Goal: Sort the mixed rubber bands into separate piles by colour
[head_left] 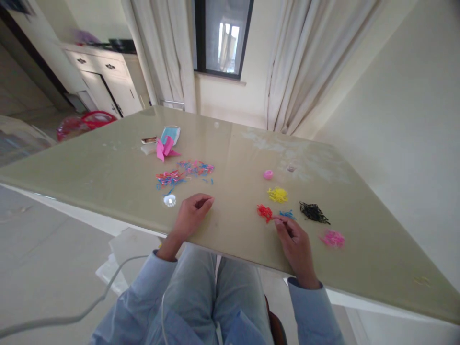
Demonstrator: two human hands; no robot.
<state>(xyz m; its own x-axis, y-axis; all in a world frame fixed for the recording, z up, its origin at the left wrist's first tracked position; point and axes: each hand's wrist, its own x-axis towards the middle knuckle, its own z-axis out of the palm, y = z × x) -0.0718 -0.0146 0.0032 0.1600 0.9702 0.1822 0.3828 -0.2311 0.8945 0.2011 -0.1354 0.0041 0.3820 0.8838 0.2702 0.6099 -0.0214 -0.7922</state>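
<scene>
My left hand [192, 215] rests on the table with its fingers curled together; whatever it may hold is hidden. Beyond it lies a mixed pile of red, pink and blue pieces [170, 178], with a small clear round object [169, 200] nearer. My right hand [294, 242] is pinched at the near edge of a small blue pile [287, 214], just right of a red pile [265, 212]; what is between its fingertips is too small to tell. Around it are a yellow pile [278, 194], a black pile [314, 212] and a pink pile [333, 238].
On the glossy table [237, 158] are a pink ring-shaped object [268, 175], a pink folded item [166, 148] and a blue mask [170, 134] at the back left. A grey cable [82, 314] runs below the table's left front edge.
</scene>
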